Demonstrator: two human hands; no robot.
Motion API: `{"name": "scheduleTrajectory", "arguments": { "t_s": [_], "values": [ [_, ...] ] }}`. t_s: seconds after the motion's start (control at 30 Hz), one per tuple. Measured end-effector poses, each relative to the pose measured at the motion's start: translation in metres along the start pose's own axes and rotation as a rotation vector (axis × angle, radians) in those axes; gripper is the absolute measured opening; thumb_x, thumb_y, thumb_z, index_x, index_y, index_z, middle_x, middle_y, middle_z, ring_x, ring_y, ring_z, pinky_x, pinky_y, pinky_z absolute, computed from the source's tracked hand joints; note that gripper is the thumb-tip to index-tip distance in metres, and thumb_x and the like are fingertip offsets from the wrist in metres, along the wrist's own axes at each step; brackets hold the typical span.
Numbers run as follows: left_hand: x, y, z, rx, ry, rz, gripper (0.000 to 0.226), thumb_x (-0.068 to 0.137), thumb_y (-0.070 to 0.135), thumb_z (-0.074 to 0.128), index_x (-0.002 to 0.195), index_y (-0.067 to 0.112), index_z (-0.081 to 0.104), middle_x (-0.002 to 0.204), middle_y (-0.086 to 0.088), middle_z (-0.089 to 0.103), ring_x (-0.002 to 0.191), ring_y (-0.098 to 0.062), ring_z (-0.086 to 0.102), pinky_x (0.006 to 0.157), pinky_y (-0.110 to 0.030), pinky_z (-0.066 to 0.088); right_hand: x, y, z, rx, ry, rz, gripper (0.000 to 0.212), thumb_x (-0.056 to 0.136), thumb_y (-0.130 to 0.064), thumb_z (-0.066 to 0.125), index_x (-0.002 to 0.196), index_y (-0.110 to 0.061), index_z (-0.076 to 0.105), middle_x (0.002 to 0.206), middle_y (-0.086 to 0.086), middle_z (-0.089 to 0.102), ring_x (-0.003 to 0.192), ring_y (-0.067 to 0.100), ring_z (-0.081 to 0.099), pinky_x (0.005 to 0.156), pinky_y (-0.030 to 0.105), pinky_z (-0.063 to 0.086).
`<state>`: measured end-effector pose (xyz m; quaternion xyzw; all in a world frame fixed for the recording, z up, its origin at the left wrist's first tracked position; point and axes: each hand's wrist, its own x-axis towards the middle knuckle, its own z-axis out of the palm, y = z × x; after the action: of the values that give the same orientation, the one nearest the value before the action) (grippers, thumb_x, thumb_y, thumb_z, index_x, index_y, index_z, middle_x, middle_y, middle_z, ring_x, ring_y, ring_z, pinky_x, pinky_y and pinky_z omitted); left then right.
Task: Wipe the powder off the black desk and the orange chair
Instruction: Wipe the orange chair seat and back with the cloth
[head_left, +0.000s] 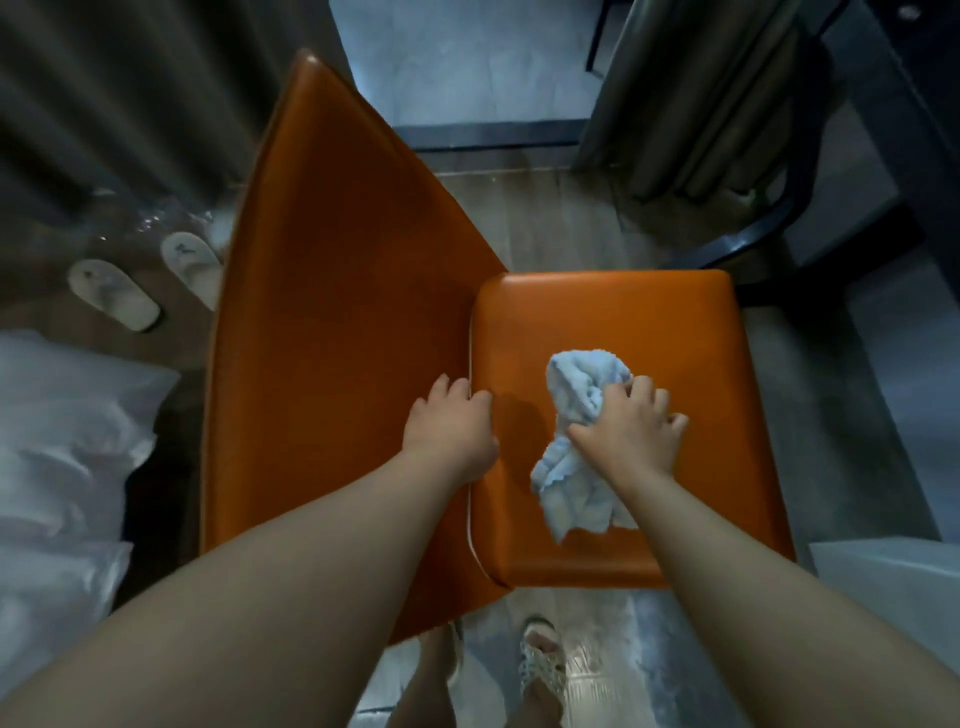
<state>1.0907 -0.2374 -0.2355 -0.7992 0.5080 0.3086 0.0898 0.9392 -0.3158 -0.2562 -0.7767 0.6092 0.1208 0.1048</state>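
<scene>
Slippers: pale pair lay side by side on wooden floor.
Bedding: white, rumpled, at left edge.
Curtain: grey, hung beyond slippers.

An orange chair stands on a wood-look floor. Its padded seat carries a crumpled light-blue cloth, gripped by the right hand, while the left hand hooks the seat's edge beside the backrest. A pair of pale slippers lies on the floor beside the chair.

Smooth, glossy, perhaps leatherette orange chair; soft terry cloth.
</scene>
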Motion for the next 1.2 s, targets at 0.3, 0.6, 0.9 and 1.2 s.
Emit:
{"name": "scheduleTrajectory", "arguments": {
  "t_s": [0.3,0.6,0.9,1.2],
  "values": [
    [0.039,-0.010,-0.002,-0.178,0.129,-0.084,0.060,0.091,0.026,0.047,0.146,0.025,0.023,0.158,-0.003,0.010,0.145,-0.026,0.007,0.114,-0.042,0.018,0.065,-0.014,-0.013,-0.005,-0.159,-0.007,0.065,0.082,-0.074,0.038,0.117,-0.023,0.055,0.127,0.006,0.044,0.117,0.027,0.038,0.092,0.046,0.033],
    [0.095,-0.003,0.028,-0.713,0.226,-0.305,0.061,0.090,0.014,0.047,0.147,0.021,0.025,0.154,0.000,0.023,0.138,-0.020,0.028,0.108,-0.033,0.027,0.162,-0.057,-0.010,0.082,-0.019,-0.250,0.032,0.090,-0.037,0.047,0.112,-0.015,0.057,0.120,0.011,0.055,0.114,0.031,0.047,0.091,0.042,0.032],
    [0.102,-0.010,0.038,-1.058,0.519,-0.408,0.066,0.087,-0.006,0.037,0.144,0.026,0.028,0.134,0.013,0.045,0.113,0.005,0.046,0.092,-0.016,0.034,0.164,-0.113,0.072,-0.156,-0.325,-0.664,0.072,0.089,-0.046,0.048,0.148,-0.020,0.016,0.158,0.001,0.008,0.145,0.025,0.000,0.104,0.069,0.011],
    [0.107,-0.009,0.049,-1.158,0.525,-0.443,0.059,0.091,-0.004,0.033,0.139,0.030,0.036,0.119,0.027,0.045,0.112,0.011,0.045,0.084,-0.001,0.031,0.176,-0.125,0.087,-0.355,-0.205,-0.712,0.065,0.087,-0.040,0.052,0.143,-0.021,0.027,0.151,0.004,0.013,0.134,0.036,0.015,0.091,0.062,0.031]
  ]
}}
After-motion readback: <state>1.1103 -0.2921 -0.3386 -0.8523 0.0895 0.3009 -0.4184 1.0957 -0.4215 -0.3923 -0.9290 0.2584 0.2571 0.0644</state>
